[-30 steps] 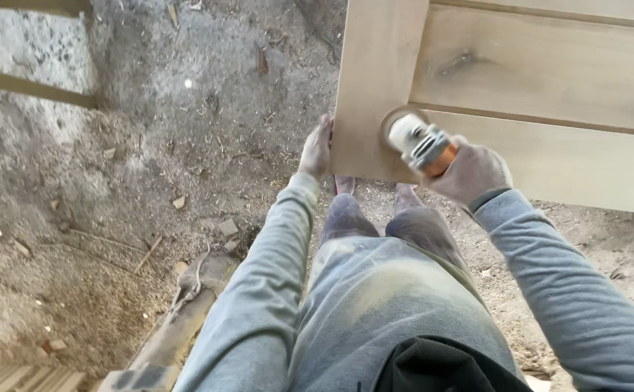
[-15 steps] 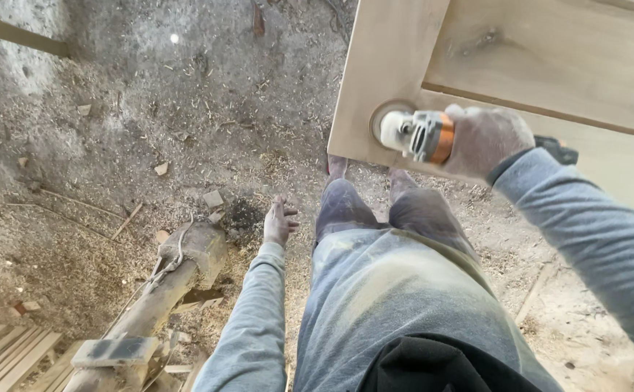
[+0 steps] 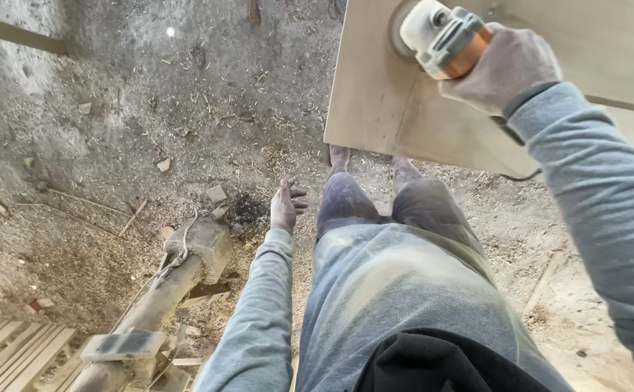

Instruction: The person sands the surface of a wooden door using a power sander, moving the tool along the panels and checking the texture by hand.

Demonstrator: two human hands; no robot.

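1. While the right hand [image 3: 509,69] is clenched around the body of an angle grinder [image 3: 444,36], the tool's disc lies flat against a pale wooden panel [image 3: 382,101] at about one o'clock in the view, seemingly so the whole face bears on the wood.
2. That grip wraps the orange-banded barrel from the rear, which keeps the fingers clear of the disc.
3. Hanging free at the person's side near the centre, the left hand [image 3: 286,207] holds nothing, its fingers loosely spread above the ground.
4. At about seven o'clock a rough log [image 3: 179,272] lies on the sawdust-strewn floor [image 3: 114,131], with wooden slats [image 3: 5,348] beside it.
5. Dust coats the person's trousers [image 3: 397,276], which stand directly under the panel's lower edge.
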